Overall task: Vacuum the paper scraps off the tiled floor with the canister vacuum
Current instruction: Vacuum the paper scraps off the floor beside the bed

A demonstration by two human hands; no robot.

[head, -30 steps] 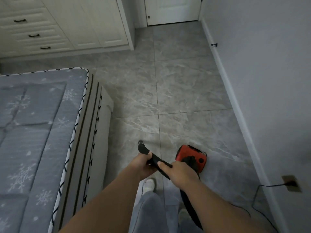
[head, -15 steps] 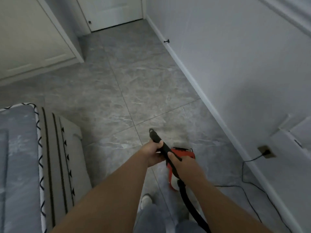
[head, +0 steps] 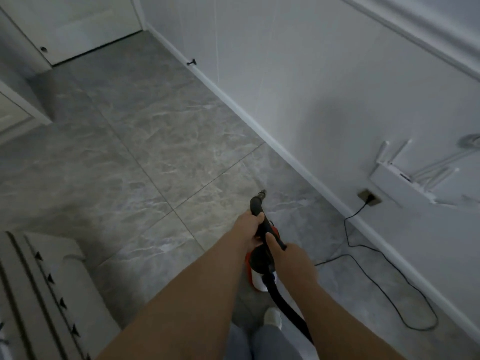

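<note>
A black vacuum nozzle (head: 258, 203) points up and away from me over the grey tiled floor (head: 155, 152). My left hand (head: 246, 227) grips the nozzle near its front end. My right hand (head: 288, 255) holds it a little further back, where the black hose (head: 283, 305) runs down toward my legs. The red canister vacuum (head: 253, 271) stands on the floor right under my hands, mostly hidden by them. No paper scraps show on the tiles in view.
A black power cord (head: 384, 289) loops across the floor to a wall socket (head: 368, 197) on the right. A white router (head: 400, 178) hangs on that wall. The bed corner (head: 44, 289) is at lower left, a white door (head: 85, 27) at the far end.
My view has swung right toward the wall, so the bed has slid almost out of sight and the socket and router have come in. Both hands keep their hold on the nozzle.
</note>
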